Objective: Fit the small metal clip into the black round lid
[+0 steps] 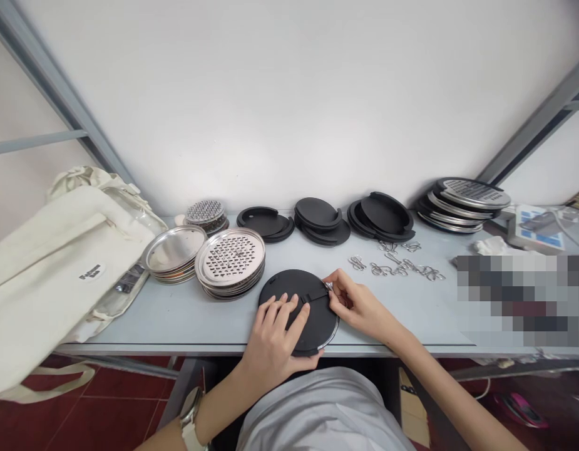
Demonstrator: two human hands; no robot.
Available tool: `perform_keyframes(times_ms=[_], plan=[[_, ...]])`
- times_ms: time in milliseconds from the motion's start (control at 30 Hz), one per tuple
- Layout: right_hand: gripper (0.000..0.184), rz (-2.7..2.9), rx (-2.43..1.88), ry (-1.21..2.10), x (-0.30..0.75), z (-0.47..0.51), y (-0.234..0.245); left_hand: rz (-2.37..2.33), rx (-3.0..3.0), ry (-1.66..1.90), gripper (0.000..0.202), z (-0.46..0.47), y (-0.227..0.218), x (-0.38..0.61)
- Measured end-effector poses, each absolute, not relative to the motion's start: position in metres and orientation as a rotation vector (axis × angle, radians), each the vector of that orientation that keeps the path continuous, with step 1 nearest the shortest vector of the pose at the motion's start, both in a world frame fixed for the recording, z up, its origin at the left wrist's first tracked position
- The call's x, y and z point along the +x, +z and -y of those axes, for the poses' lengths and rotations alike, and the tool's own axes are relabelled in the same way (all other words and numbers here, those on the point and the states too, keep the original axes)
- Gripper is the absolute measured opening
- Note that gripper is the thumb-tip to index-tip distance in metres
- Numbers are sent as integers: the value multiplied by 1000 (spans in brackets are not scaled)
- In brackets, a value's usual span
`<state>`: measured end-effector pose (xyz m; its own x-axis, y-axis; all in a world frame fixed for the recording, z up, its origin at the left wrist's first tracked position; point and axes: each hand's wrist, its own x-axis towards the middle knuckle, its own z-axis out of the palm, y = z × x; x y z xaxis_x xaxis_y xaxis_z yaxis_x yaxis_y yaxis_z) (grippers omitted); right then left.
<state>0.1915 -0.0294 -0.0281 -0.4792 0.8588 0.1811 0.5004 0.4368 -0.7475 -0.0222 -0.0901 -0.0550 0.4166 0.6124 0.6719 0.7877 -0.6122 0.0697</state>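
A black round disc (315, 329) with a slotted bar on its face and a thin silvery rim at its lower right lies at the table's front edge. My left hand (276, 332) holds it, fingers spread over the face and thumb at the near edge. At the disc's upper right edge, my right hand (357, 304) pinches a small bent metal wire piece (329, 286), mostly hidden by the fingers. Several loose bent wire clips (399, 268) are scattered on the table beyond my right hand.
Left of the disc are stacks of perforated metal grater plates (230, 257) and plain metal discs (174, 247). Black round holders (380, 216) line the wall. Assembled graters (462, 203) are piled at right. A cream bag (73, 250) covers the left end; a blurred patch hides the right.
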Motion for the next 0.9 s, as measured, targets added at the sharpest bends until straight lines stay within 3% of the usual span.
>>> perform_keyframes(times_ms=[900], plan=[[12,2135,-1133,839,191,30,-28,1231,-2443,-936,56,92,-52,-23]])
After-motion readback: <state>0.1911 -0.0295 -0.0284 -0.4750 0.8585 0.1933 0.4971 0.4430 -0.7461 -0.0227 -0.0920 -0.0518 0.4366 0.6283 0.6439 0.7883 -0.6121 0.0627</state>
